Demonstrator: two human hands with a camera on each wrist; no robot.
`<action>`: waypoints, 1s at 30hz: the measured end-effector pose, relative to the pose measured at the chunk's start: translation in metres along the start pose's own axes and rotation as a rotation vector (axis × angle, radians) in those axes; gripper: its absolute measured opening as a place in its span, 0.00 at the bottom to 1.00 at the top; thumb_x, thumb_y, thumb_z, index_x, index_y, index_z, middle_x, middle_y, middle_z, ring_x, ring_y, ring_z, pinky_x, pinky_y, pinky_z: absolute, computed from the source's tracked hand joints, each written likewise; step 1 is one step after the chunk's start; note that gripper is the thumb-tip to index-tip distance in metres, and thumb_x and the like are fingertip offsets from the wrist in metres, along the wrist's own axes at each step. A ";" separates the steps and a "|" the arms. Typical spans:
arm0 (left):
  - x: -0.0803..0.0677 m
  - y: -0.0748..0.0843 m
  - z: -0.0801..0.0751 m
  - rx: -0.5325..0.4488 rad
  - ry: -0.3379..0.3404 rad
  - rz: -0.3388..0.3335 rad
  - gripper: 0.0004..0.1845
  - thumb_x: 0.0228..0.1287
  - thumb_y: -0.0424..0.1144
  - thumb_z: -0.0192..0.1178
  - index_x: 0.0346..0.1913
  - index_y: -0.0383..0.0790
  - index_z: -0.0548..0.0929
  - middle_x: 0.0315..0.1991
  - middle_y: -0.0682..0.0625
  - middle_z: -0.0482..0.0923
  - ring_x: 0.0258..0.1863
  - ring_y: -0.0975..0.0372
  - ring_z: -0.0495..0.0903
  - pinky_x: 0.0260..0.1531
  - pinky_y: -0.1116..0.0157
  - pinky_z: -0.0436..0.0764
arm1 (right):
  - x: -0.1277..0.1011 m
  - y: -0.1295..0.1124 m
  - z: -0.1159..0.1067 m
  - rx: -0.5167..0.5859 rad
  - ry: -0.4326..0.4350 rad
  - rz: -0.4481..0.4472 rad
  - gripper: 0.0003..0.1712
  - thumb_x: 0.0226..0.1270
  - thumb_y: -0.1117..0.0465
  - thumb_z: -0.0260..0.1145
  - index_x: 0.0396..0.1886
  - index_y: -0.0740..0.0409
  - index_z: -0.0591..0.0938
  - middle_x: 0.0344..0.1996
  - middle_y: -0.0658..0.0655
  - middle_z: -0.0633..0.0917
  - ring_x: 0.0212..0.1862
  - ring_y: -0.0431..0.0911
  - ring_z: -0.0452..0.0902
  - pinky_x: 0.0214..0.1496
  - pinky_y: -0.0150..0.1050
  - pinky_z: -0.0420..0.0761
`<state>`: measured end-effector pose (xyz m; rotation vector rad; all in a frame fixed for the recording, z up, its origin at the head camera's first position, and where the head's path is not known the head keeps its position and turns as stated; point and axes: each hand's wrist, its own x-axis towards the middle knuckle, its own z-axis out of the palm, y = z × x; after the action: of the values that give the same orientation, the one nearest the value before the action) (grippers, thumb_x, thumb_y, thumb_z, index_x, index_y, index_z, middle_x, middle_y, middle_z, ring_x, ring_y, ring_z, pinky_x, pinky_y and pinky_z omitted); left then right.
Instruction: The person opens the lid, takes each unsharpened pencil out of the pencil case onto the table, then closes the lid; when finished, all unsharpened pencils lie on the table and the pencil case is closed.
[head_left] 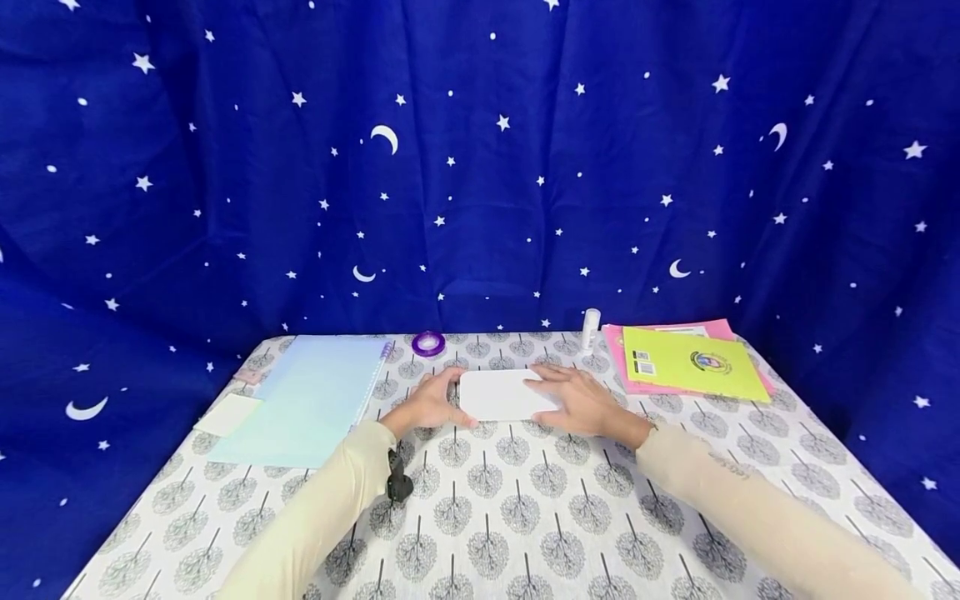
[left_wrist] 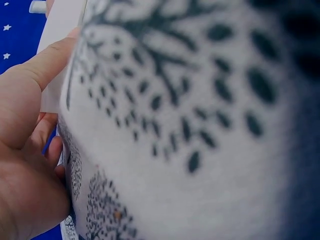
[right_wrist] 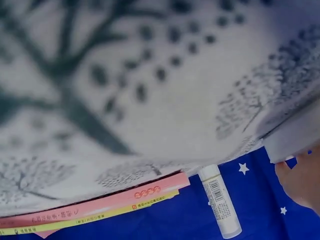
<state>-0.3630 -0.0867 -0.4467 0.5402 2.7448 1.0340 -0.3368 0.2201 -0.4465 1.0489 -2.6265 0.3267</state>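
A flat white rectangular item (head_left: 495, 396) with rounded corners lies at mid-table; its kind does not show. My left hand (head_left: 431, 402) holds its left end, thumb at the near corner and fingers toward the far one. In the left wrist view, the thumb (left_wrist: 50, 62) of that hand reaches the white item (left_wrist: 51, 102). Over the right end, my right hand (head_left: 581, 402) rests with fairly straight, spread fingers, covering that end. Part of the right hand (right_wrist: 302, 175) shows beside the white item (right_wrist: 292, 135) in the right wrist view.
A purple tape roll (head_left: 428, 343) and a white glue stick (head_left: 590, 330) stand behind. At left lie a light blue spiral notebook (head_left: 307, 400) and a cream paper pad (head_left: 227, 415). A yellow booklet (head_left: 675, 362) covers a pink one (head_left: 637, 387) at right. A starry blue curtain (head_left: 480, 167) hangs behind.
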 end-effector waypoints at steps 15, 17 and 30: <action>0.000 -0.002 -0.003 -0.020 0.013 -0.032 0.59 0.32 0.56 0.82 0.73 0.54 0.64 0.64 0.47 0.70 0.62 0.51 0.67 0.63 0.40 0.66 | 0.014 0.004 -0.008 0.200 -0.029 0.090 0.35 0.59 0.42 0.72 0.62 0.57 0.80 0.67 0.63 0.73 0.68 0.64 0.66 0.69 0.64 0.63; 0.001 -0.002 -0.001 -0.012 0.005 -0.040 0.60 0.32 0.57 0.82 0.74 0.55 0.62 0.64 0.46 0.69 0.62 0.51 0.67 0.62 0.40 0.67 | 0.017 0.007 -0.011 0.337 -0.021 0.151 0.32 0.57 0.46 0.75 0.58 0.58 0.83 0.65 0.62 0.77 0.67 0.63 0.68 0.68 0.63 0.64; -0.001 -0.001 0.000 0.005 -0.012 -0.046 0.64 0.33 0.61 0.80 0.76 0.50 0.57 0.69 0.52 0.67 0.65 0.50 0.65 0.64 0.42 0.66 | 0.035 0.013 -0.031 0.659 0.040 0.254 0.12 0.49 0.64 0.81 0.35 0.55 0.89 0.46 0.53 0.88 0.52 0.52 0.81 0.57 0.53 0.78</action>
<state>-0.3626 -0.0876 -0.4474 0.4799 2.7363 1.0106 -0.3641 0.2171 -0.4068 0.8461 -2.6676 1.3199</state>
